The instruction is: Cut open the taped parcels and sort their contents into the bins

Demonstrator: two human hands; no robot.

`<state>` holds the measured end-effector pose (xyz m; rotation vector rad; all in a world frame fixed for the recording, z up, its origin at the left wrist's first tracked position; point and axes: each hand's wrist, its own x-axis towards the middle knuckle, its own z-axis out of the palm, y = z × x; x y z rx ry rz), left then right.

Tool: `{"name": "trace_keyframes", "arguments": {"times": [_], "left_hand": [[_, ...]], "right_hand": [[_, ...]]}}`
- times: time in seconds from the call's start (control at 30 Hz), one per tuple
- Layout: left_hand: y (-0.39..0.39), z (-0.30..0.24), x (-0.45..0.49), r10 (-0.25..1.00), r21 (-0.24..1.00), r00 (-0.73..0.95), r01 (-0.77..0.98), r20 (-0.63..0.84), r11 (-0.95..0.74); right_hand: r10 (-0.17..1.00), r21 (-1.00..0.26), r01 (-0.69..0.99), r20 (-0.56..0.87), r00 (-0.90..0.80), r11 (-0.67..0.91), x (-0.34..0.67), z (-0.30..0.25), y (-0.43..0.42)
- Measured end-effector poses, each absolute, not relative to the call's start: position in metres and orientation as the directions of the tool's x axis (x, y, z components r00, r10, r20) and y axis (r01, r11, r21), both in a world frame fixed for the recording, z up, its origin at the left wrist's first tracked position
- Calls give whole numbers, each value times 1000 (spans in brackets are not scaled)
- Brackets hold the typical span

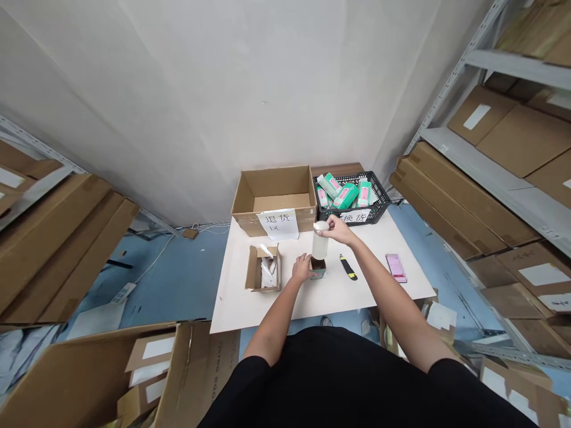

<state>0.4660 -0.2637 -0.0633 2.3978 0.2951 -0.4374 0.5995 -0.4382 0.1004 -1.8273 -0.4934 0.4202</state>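
Observation:
A pale, cloudy bottle (320, 246) with a white cap stands upright in a small green carton (318, 271) on the white table (370, 285). My right hand (339, 229) is closed on the bottle's top. My left hand (302, 267) is wrapped round the carton at the bottle's base. A small open cardboard box (263, 268) with white packing inside lies just left of my left hand.
A large empty cardboard box (274, 199) with a paper label and a black crate (352, 196) of green packages stand at the table's back. A black-and-yellow utility knife (348, 267) and a pink phone (396, 267) lie to the right. Shelves of cartons flank both sides.

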Motion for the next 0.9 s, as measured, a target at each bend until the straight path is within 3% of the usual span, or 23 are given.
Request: {"name": "trace_keyframes", "arguments": {"times": [0.1,0.2,0.27,0.37,0.43,0.6,0.67,0.8,0.9], "left_hand": [[-247,-24,469,-1,752,930,296,-368,-589],[-238,37,476,60,964,995,98,-85,-248],[-243,80,486,167,980,978,-94,123,-176],[-257,133,503,242,958,939,-193,242,-210],[-261,154,510,270,961,931,-198,246,-191],[-251,176,515,185,981,968,-185,172,54],[-248,181,516,174,983,972,-171,157,64],[-250,189,521,207,989,969,-143,133,32],[-251,193,525,183,986,977,-131,110,106]], "right_hand": [[534,-961,151,4,846,-232,606,153,-438],[518,-967,162,37,855,-198,603,178,-434],[487,-971,161,55,872,-178,598,182,-429],[433,-985,124,60,899,-121,592,181,-425],[471,-997,71,53,881,-20,588,178,-429],[774,-993,-41,62,631,113,573,159,-441],[774,-993,-21,74,628,113,566,150,-439],[639,-987,102,159,752,125,559,137,-433],[645,-985,95,167,746,145,558,137,-434]]}}
